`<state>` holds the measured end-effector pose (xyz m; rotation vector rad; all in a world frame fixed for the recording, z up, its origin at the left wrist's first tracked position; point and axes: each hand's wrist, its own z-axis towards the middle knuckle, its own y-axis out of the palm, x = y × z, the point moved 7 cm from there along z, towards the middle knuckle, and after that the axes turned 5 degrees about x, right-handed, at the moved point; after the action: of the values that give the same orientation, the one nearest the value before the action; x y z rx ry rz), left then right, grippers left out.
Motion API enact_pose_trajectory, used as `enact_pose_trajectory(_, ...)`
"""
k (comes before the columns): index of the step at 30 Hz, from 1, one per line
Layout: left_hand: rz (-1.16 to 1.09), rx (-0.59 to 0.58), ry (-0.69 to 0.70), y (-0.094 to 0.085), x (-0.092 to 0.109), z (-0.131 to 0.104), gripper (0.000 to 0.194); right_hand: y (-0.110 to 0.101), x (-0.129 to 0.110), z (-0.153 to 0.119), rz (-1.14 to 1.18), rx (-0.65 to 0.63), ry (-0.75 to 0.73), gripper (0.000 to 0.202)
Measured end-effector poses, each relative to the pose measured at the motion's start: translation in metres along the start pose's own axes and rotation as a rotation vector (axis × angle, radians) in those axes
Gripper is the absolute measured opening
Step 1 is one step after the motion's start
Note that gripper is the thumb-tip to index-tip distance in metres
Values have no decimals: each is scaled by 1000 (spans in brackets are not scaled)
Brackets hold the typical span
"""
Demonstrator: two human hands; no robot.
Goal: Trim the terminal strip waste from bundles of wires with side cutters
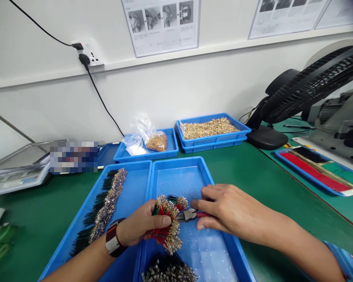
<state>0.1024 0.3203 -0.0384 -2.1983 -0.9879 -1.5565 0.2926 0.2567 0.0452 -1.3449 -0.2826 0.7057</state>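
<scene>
My left hand (145, 223) is wrapped round a bundle of wires (167, 221), red and dark green, with shiny metal terminals at their ends. My right hand (223, 207) grips a pair of pliers (188, 215) by its red handle. The jaws of the pliers touch the right side of the bundle; whether they pinch a terminal cannot be made out. Beneath both hands is a blue tray (204, 168) dotted with tiny bright specks. A smaller wire bundle (181, 203) lies just behind the held one, and dark wires (170, 270) with metal ends lie at the front.
At left, another blue tray (137, 176) bears a long row of dark wires (107, 205). Behind stand a tray with plastic bags (155, 141) and stacked trays of gold-coloured terminals (211, 128). A black fan (308, 86) and a tray of coloured strips (320, 170) are at right.
</scene>
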Motion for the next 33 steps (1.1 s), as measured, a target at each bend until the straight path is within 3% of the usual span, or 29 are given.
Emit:
enact_pose_trajectory(4,77,28,56,0,4,2,56,1,1,-2,-33,-53,33,41)
enact_pose_trajectory(15,134,0,169,12,29,-2,48,-9,4,-3,-114,125,18,46)
enact_pose_trajectory(25,48,-16,31,3,2,-1,58,-2,6,1,-75,65,27,42)
enact_pose_trajectory(33,149,158,86,0,11,5,56,0,2,-2,-49,33,29,44)
